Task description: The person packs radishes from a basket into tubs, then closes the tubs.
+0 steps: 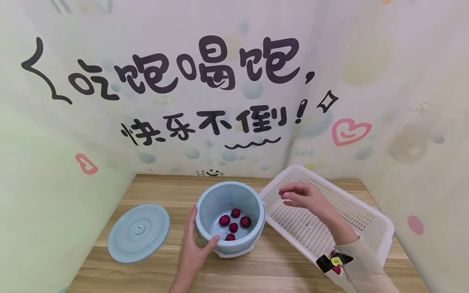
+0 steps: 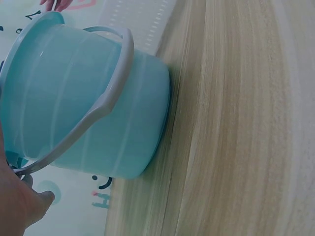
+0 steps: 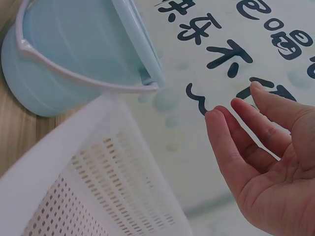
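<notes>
A light blue bucket [image 1: 230, 191] stands on the table with several small, round, dark-red radish-like pieces [image 1: 224, 220] at its bottom. My left hand [image 1: 194, 248] holds the bucket's near left side, thumb at the rim and fingers along the outer wall. In the left wrist view, part of that hand [image 2: 22, 201] shows beside the bucket's rim and the grey handle [image 2: 101, 105]. My right hand [image 1: 304, 198] is raised over the white perforated basket [image 1: 384, 226], right of the bucket. Its fingers [image 3: 229, 147] are loosely bent, apart from the thumb, with nothing between them.
The round blue lid [image 1: 139, 232] lies flat on the wooden table [image 1: 176, 187], left of the bucket. Bits of dark red show around the black device [image 1: 324, 263] on my right wrist. Behind the table rises a printed wall [image 1: 220, 20]; side walls flank it.
</notes>
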A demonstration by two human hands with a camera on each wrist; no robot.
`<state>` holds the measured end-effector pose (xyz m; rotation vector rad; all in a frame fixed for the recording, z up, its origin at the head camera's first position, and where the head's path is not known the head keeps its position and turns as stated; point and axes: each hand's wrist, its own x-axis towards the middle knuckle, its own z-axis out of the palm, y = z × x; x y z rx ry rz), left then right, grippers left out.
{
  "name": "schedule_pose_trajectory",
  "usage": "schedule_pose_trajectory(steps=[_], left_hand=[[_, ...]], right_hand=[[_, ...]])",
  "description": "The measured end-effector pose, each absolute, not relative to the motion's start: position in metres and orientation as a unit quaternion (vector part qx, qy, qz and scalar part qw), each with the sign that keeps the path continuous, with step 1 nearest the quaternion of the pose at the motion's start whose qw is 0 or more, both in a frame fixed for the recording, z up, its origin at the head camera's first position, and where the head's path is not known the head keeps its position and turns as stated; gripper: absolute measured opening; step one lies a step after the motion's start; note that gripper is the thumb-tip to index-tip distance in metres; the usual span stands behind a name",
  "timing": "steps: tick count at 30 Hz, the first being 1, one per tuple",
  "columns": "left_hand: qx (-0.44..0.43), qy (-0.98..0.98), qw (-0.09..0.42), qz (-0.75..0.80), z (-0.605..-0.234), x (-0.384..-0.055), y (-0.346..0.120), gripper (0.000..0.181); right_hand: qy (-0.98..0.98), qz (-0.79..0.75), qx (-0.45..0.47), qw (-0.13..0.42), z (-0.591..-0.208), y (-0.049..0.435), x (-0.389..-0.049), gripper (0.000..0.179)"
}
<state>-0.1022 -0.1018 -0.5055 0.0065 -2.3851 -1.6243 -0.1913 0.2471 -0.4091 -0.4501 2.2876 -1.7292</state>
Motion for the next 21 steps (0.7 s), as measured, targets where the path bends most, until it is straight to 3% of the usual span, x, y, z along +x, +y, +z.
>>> schedule_pose_trajectory(steps=[21], left_hand=[[0.005,-0.821,0.126,-0.557,-0.505,-0.103,-0.101,0.1]], right_hand=[[0.775,-0.612,-0.115,0.11,-0.424,0.293,-0.179,0.041]])
